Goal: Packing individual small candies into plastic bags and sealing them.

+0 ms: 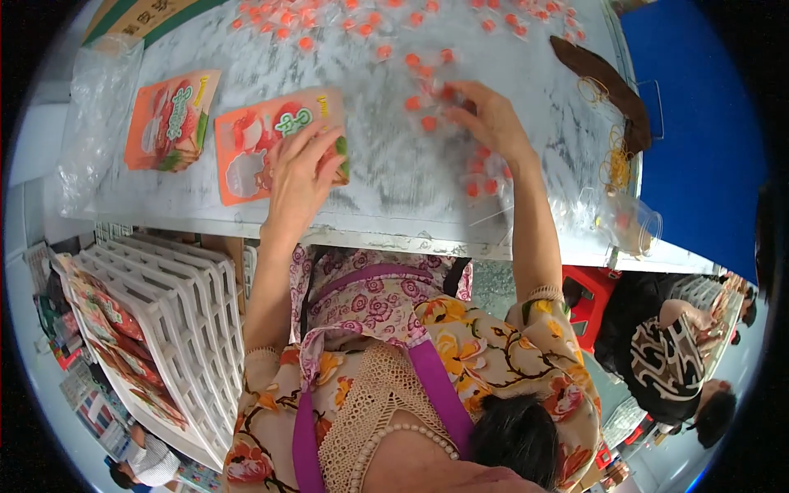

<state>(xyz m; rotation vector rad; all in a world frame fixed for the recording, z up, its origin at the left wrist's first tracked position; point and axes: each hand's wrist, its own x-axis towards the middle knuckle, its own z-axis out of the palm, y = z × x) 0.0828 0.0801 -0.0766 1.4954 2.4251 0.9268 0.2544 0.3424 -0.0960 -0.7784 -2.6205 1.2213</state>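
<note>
My left hand [306,164] lies on a flat orange-pink printed pouch [238,182], its fingers spread over the pouch's right part. A second pouch of the same kind [164,123] lies just to its left. On the right, my right hand [493,123] hovers at a loose group of small red candies in clear wrappers [427,123]. Its thumb and forefinger are apart, and the fingertips reach one candy [449,93]. Motion blurs this spot a little. More wrapped candies [481,187] lie beneath and beside my right wrist.
Many more wrapped candies [306,43] spread across the far side of the grey-white table [378,189]. Yellow rubber bands [616,164], a brown strip [604,74] and a clear plastic jar [641,226] are at the right edge. White stacked trays [189,304] stand below left. People work behind.
</note>
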